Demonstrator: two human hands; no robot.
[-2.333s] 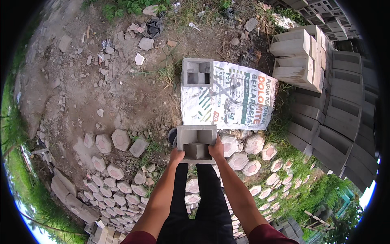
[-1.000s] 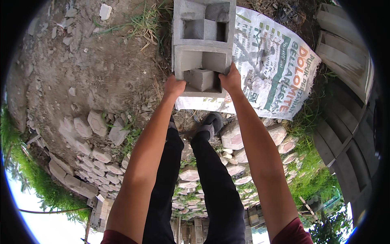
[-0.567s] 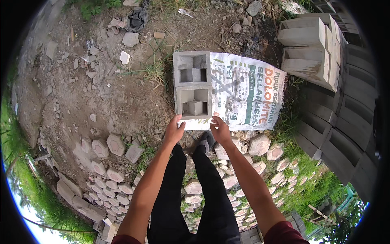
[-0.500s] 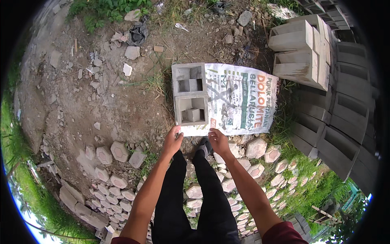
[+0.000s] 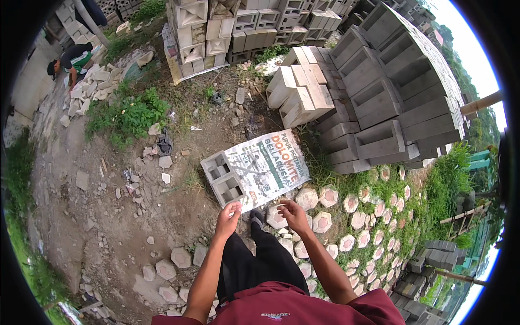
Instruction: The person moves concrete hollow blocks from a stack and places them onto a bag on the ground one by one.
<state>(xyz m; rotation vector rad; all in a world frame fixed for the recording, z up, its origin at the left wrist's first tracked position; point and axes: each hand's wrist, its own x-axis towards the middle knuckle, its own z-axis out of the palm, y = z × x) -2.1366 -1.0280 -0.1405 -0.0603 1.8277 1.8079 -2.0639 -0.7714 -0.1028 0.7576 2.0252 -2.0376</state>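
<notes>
A white printed sack (image 5: 290,157) lies flat on the ground ahead of me, with green, orange and black print. On its left end rest two grey hollow concrete blocks (image 5: 226,187), end to end, their cavities facing up. My left hand (image 5: 227,221) hovers by the near corner of the blocks and sack, thumb and fingers slightly apart. My right hand (image 5: 295,216) is off the sack's near edge, fingers spread and bent, holding nothing.
Pale concrete blocks (image 5: 303,92) stand beyond the sack, beside a tall grey block stack (image 5: 374,108) at right. Hexagonal pavers (image 5: 322,222) lie in grass near my feet. Rubble (image 5: 165,162) dots the dirt. At far left another person (image 5: 76,57) bends over a stone heap (image 5: 95,84).
My view has tilted up and swung right, bringing block stacks and another person into sight. Both hands have come away from the sack's near edge; the blocks still rest on it.
</notes>
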